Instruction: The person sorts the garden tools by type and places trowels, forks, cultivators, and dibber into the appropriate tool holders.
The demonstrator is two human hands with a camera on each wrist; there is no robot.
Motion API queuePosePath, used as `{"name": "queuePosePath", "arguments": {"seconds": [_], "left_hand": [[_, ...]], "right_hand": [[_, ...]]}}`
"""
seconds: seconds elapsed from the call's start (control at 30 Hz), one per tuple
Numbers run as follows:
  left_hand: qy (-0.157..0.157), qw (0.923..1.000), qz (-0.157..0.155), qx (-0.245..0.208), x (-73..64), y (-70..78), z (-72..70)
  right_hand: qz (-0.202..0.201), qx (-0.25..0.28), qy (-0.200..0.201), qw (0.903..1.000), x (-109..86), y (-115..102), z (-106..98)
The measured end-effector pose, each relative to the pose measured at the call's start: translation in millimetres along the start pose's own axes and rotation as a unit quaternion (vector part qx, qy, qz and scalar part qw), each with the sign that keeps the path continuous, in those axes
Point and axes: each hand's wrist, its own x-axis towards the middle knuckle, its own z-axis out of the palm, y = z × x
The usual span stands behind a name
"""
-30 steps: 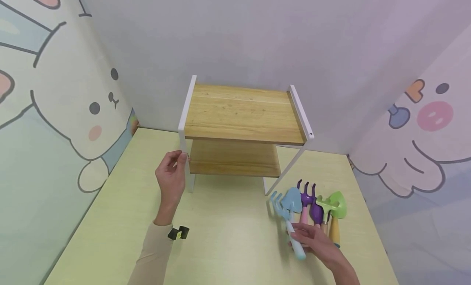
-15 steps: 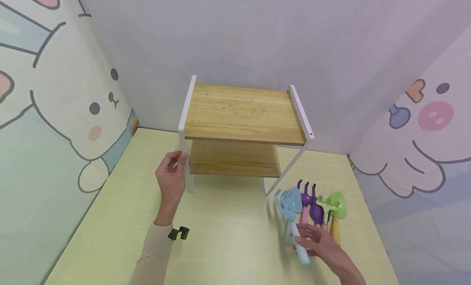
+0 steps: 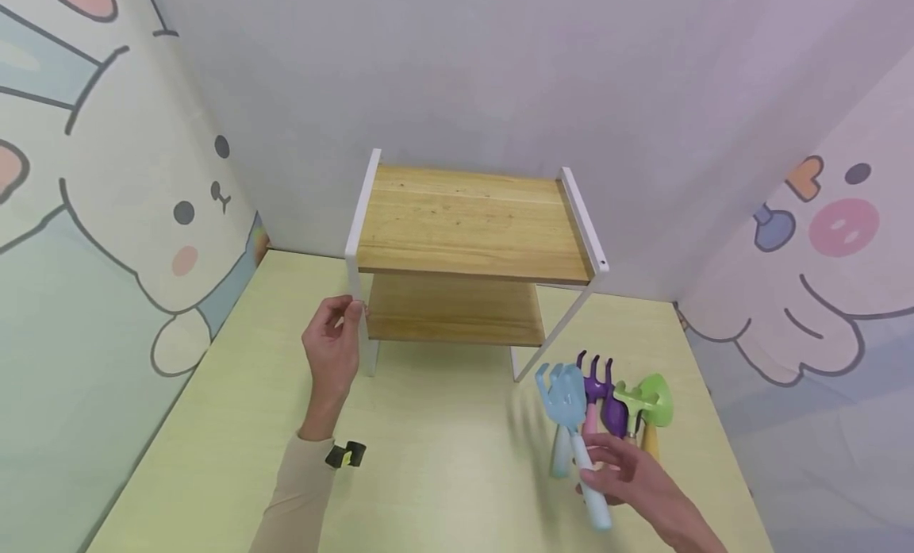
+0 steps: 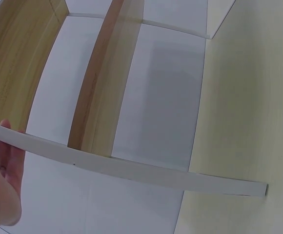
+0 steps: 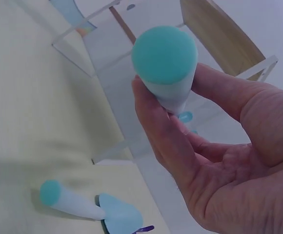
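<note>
My left hand (image 3: 332, 343) holds the white front left post (image 3: 356, 283) of a two-tier wooden shelf (image 3: 471, 220). In the left wrist view, its fingers (image 4: 14, 161) lie around the white frame bar (image 4: 131, 168). At the front right, my right hand (image 3: 635, 478) pinches a light blue hand rake (image 3: 593, 489) by its white handle, tines pointing away. The handle's teal end fills the middle of the right wrist view, raised above the table. Under the rake lies a light blue trowel (image 5: 122, 214), its blade mostly hidden in the head view.
Beside the trowel lie a purple hand rake (image 3: 595, 388), a purple trowel (image 3: 614, 416), a green hand rake (image 3: 631, 398) and a green trowel (image 3: 660, 402) on the pale table (image 3: 443, 450). Cartoon-printed walls (image 3: 457, 77) enclose the table's back and sides.
My right hand has drawn the light blue rake a little right and toward me, turning its tines straighter away and uncovering the trowel's handle. My left hand stays on the post.
</note>
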Motion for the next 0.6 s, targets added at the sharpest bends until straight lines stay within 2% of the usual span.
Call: {"name": "queuePosePath", "arguments": {"seconds": [0.27,0.47,0.6], "left_hand": [[-0.001,0.9999,-0.014,0.007,-0.8,-1.1,-0.3],[-0.007,0.9999,-0.008,0.011,-0.4,-2.3,-1.5],[-0.009,0.9999,-0.007,0.006,0.0,-3.2,-2.0]], "right_hand": [[-0.005,-0.012,0.011,0.9999,-10.8,-20.6,1.6],[-0.036,-0.017,0.000,0.9992,-13.9,-35.2,2.5],[-0.041,-0.023,0.004,0.9989,-15.7,-46.5,1.0]]}}
